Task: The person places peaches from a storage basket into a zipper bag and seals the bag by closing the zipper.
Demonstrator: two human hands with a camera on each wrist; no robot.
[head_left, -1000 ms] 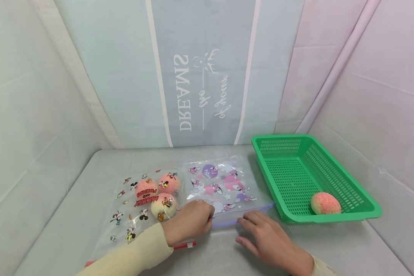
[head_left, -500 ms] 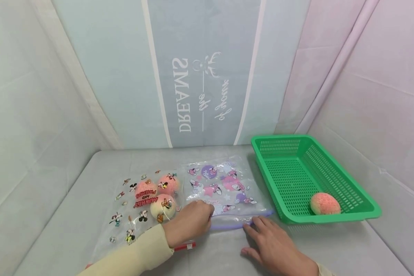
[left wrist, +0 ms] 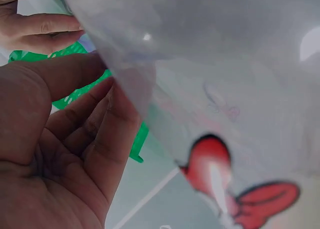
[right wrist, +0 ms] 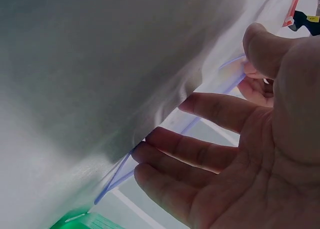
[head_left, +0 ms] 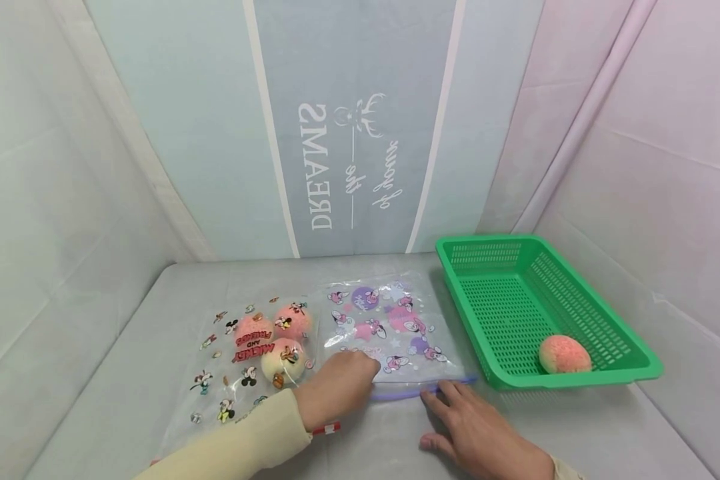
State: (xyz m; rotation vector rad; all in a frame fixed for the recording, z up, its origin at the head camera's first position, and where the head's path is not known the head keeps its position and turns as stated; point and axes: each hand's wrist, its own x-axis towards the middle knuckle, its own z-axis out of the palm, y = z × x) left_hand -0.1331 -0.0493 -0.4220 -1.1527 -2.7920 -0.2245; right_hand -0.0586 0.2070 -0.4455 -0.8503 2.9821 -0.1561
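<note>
A clear zip bag point(head_left: 348, 360) printed with pink and purple cartoon figures lies flat at mid-table, its purple zip strip point(head_left: 396, 396) toward me. At the strip's left end my left hand point(head_left: 336, 390) pinches the bag's edge; in the left wrist view thumb and forefinger meet there. My right hand point(head_left: 477, 427) rests near the strip's right part, fingers spread and fingertips touching it, thumb apart on the table. In the right wrist view the right fingers point(right wrist: 195, 144) lie nearly straight beside the purple strip. The left fingertips are hidden in the head view.
Left of it lies another clear zip bag point(head_left: 210, 363) with cartoon prints and a red slider strip point(head_left: 327, 429), holding three pink-and-cream, peach-like balls point(head_left: 283, 361). A green basket point(head_left: 462, 307) at right holds a similar ball point(head_left: 565, 355). Fabric walls surround the table.
The right hand has shifted slightly right and down along the purple strip. The strip's two purple lines have drawn closer together. The left hand has moved slightly right, keeping its pinch.
</note>
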